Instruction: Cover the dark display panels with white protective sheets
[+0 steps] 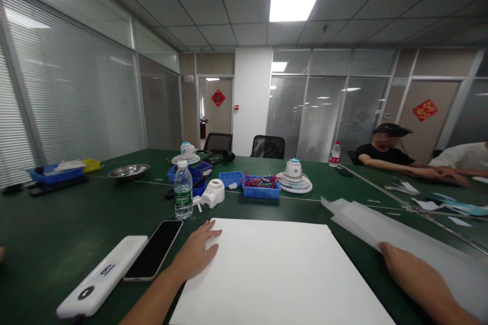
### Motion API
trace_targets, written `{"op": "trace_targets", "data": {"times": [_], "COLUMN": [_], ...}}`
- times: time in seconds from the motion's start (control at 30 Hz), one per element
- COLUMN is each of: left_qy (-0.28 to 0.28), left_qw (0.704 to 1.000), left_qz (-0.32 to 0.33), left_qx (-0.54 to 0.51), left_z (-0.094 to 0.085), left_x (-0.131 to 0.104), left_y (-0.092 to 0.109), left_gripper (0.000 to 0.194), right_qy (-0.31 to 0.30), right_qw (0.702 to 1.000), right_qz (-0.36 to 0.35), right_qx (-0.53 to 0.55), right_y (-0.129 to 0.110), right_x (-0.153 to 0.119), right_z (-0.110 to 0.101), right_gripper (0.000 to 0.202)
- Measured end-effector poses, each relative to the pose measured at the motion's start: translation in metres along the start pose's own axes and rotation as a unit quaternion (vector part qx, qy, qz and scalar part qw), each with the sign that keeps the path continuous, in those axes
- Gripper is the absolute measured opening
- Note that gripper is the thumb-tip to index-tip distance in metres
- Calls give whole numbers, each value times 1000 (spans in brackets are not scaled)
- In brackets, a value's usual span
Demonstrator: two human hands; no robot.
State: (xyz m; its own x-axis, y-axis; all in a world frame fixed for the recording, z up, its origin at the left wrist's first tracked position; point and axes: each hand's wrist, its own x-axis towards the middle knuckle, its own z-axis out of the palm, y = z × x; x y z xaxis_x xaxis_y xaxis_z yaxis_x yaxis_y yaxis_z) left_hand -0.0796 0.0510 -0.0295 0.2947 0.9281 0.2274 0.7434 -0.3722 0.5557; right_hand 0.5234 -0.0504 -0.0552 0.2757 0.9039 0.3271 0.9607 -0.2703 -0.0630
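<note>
A large white sheet (pixel 282 269) lies flat on the green table in front of me. My left hand (pixel 198 251) rests on its upper left edge, fingers spread. On the right, a long translucent sheet (pixel 381 228) slants across the table, its far end slightly raised. My right hand (pixel 414 274) is closed at the near edge of this translucent sheet; most of its fingers are hidden. Left of my left hand lie a black-screened phone (pixel 155 250) and a white power bank (pixel 102 275) marked 18.
Beyond the white sheet stand a water bottle (pixel 183 193), a white plastic housing (pixel 213 193), a blue tray of wires (pixel 261 190) and a white fan (pixel 294 177). A metal dish (pixel 128 171) is at left. Scissors (pixel 457 205) lie at right, near two seated people.
</note>
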Motion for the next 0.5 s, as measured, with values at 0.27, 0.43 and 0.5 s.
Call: {"op": "trace_targets", "data": {"times": [0.27,0.43,0.5], "left_qy": [0,-6,-12], "left_qw": [1000,1000,1000], "left_qz": [-7,-12,-16], "left_qx": [-11,-18,-19], "left_z": [0,0,1], "left_x": [0,0,1], "left_y": [-2,0,2], "left_gripper": [51,61,65], "right_qy": [148,188,180], "right_qw": [979,891,872], "right_qz": [-125,-413,-454], "right_qx": [-64,4,21], "right_y": [-77,-153,-178], "right_x": [-26,-71,-88], "right_z": [-38,-44,-44], "right_gripper": [40,35,31]}}
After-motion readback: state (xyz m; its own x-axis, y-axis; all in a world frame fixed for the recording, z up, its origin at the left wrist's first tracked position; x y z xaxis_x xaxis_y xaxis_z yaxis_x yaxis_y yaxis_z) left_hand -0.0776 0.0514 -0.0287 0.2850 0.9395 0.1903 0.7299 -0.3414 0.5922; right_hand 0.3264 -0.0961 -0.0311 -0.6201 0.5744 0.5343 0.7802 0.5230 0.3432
